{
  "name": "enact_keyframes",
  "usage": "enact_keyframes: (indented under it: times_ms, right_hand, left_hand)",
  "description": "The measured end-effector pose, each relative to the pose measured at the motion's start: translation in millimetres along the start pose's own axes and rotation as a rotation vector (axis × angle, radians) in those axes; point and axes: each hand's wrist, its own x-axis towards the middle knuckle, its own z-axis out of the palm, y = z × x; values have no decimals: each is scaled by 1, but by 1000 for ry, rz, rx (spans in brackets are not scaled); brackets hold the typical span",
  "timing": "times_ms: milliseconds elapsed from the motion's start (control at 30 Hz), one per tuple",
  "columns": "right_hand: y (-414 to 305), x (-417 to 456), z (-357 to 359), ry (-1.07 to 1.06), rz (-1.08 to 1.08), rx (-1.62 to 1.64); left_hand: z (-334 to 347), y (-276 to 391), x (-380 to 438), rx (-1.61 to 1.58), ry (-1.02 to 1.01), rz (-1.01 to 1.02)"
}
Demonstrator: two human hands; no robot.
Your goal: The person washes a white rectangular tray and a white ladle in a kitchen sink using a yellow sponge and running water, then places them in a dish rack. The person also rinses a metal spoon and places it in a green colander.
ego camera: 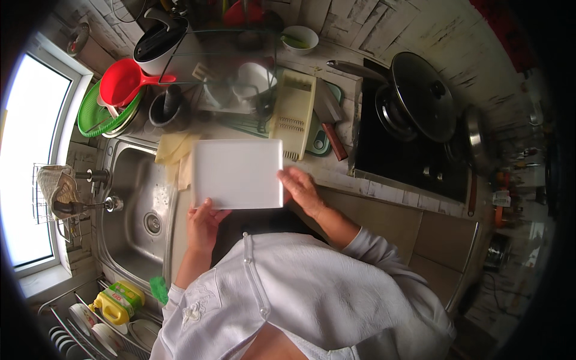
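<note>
A white rectangular tray (237, 173) is held level in front of my body, over the counter's front edge. My left hand (204, 225) grips its near edge at the left corner, thumb on top. Closed on the tray's right edge is my right hand (299, 186), its thumb at the rim and its other fingers partly hidden. Yellow cloths (177, 150) lie just past the tray's left side. Beyond its far right corner, a cream plastic rack (294, 108) rests on a green cutting board (321, 137), beside a cleaver (333, 121).
The steel sink (139, 189) is at the left, with a faucet (96, 204). A stove (405, 162) bears a lidded pan (423, 96) at the right. A stone mortar (168, 114), a green basket (92, 112) and a white bowl (300, 38) stand toward the back. A dish rack (81, 306) sits lower left.
</note>
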Motion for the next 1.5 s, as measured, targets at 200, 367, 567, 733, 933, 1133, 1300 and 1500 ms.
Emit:
enact_keyframes:
  times_ms: [200, 367, 567, 733, 933, 1133, 1300, 1500]
  right_hand:
    - [1, 80, -69, 408, -533, -1037]
    - [27, 123, -71, 415, -201, -1134]
    - [0, 114, -69, 511, -278, -1088]
    - [-13, 101, -128, 549, -292, -1081]
    - [-5, 87, -183, 650, -211, -1053]
    - [-33, 61, -121, 648, -418, -1031]
    - [-13, 33, -21, 44, 127, 119]
    - [6, 28, -17, 192, -12, 466]
  left_hand:
    - [0, 20, -12, 6, 142, 136]
    - [-4, 27, -14, 5, 156, 133]
    - [-11, 31, 2, 11, 177, 57]
    - [-18, 33, 18, -21, 54, 4]
    - [-11, 39, 33, -37, 29, -74]
    - [-13, 33, 53, -9, -40, -94]
    - [10, 23, 67, -21, -112, -146]
    - [48, 54, 74, 558, -105, 256]
